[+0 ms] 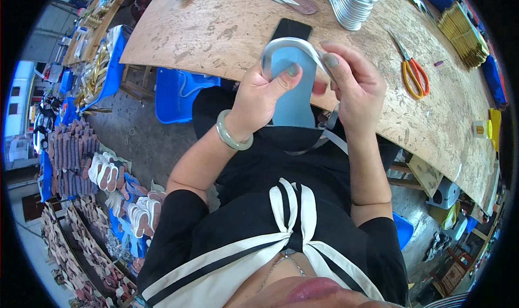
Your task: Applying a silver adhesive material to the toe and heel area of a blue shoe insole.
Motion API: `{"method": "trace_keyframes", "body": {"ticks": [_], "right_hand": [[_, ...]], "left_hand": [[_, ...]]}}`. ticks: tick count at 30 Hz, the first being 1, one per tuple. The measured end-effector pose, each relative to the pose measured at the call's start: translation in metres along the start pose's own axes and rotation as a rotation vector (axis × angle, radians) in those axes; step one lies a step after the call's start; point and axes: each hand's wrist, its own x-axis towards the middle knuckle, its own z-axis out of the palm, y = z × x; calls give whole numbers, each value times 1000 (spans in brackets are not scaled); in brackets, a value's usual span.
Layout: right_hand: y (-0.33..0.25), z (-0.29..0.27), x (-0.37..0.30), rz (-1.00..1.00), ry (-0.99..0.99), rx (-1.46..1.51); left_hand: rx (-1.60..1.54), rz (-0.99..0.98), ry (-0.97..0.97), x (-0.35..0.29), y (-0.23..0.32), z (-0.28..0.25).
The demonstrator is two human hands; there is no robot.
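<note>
Between my hands is a light-blue shoe insole [292, 105] with a silver strip [296, 42] curving around its rounded far end. My left hand [265, 94] grips the insole's left edge, its thumb lying on the blue face. At the right edge, my right hand [358, 83] pinches the silver strip between thumb and fingers. A loose tail of strip [336, 141] hangs below my right wrist. The insole is held over the table's near edge, partly in front of a dark phone [293, 29]. The underside of the insole is hidden.
On the wooden table [200, 35] lie orange-handled scissors [414, 76], a stack of silver insoles [354, 4], a bundle of gold pieces [462, 35] and a yellow-capped bottle [481, 128]. A blue bin [181, 100] stands under the edge. Shoe parts [108, 170] are piled at left.
</note>
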Motion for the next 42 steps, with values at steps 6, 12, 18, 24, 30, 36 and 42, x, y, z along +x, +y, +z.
{"method": "trace_keyframes", "body": {"ticks": [6, 12, 18, 24, 30, 36, 42], "right_hand": [[28, 2, -13, -341, 65, -326], [30, 3, -28, -225, -69, -397], [37, 2, -31, -240, -52, -348], [38, 4, -33, -144, -121, -361], [37, 3, -32, -49, -145, -304], [37, -14, -36, -24, -186, -351], [35, -10, -36, 9, -236, -420]], "left_hand": [[-145, 274, 116, 6, -7, 3], [-168, 265, 176, 0, -3, 6], [-215, 256, 183, -5, 0, 11], [-154, 176, 195, -6, -3, 11], [-133, 147, 254, -5, -3, 12], [-173, 183, 314, -5, 5, 10], [-96, 197, 292, -6, 6, 8]]}}
